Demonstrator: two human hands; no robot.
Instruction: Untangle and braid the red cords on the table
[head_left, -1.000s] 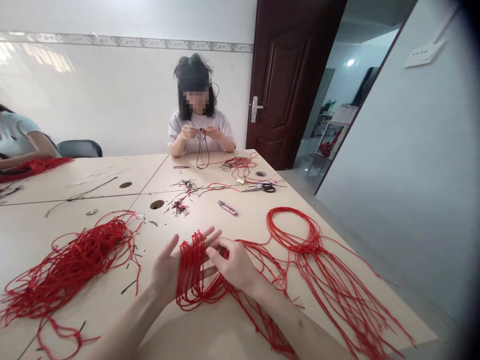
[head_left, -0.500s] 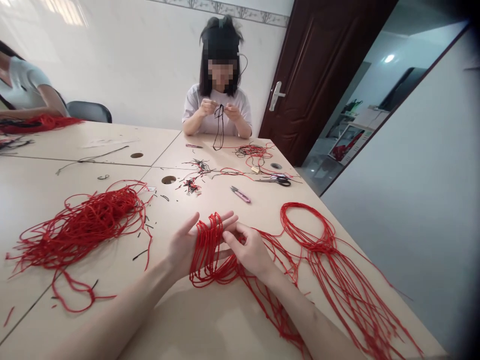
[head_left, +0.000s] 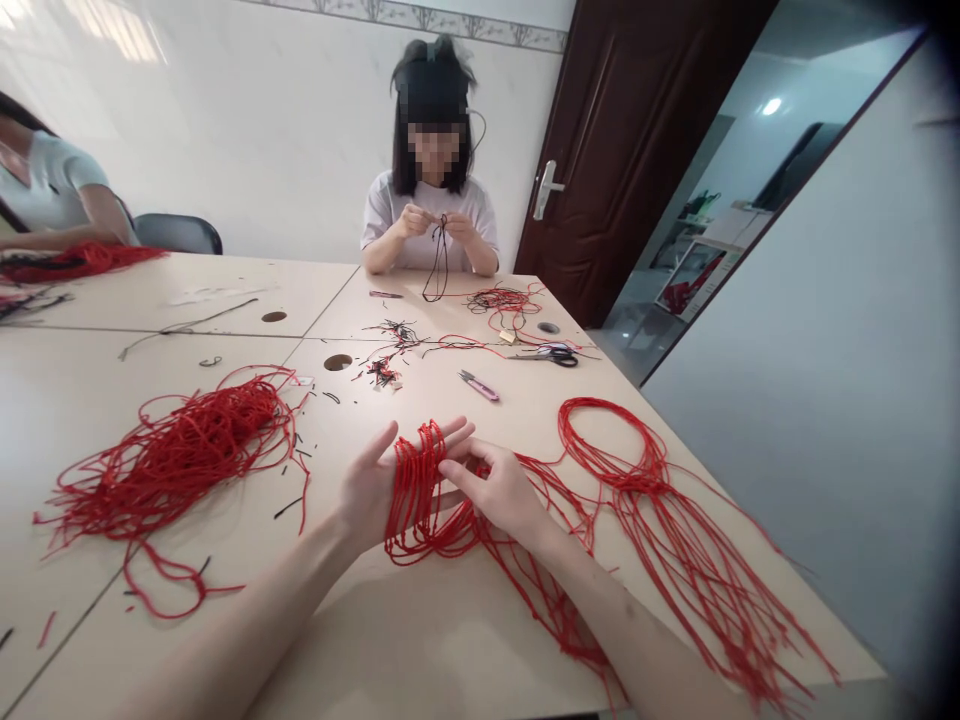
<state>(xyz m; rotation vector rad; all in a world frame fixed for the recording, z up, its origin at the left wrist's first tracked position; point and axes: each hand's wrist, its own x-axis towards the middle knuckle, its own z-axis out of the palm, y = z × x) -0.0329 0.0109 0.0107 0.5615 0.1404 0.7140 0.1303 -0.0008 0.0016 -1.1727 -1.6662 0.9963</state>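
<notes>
Several loops of thin red cord (head_left: 415, 485) with small knots go around my left hand (head_left: 367, 495), across the palm and fingers. That hand lies palm up, thumb raised and fingers stretched out, bearing the loops. My right hand (head_left: 499, 490) is closed beside its fingers, with the thumb and fingertips at the right edge of the loops, pinching cord there. Part of this grip is hidden behind the thumb and knuckles. From under my right hand, the loose cord ends (head_left: 551, 600) trail down over the table toward me.
A coiled red cord bundle (head_left: 611, 445) lies right, a tangled red heap (head_left: 176, 450) left. Thread snips (head_left: 478, 386), black-handled scissors (head_left: 555, 355) and cord scraps (head_left: 384, 373) lie ahead. Across the table (head_left: 427, 640) a person (head_left: 431, 210) handles black cord; another person (head_left: 60, 180) sits far left.
The view has shifted slightly, moving the heap on the left a little rightward in the picture. Both my hands keep nearly the same pose on the red cords.
</notes>
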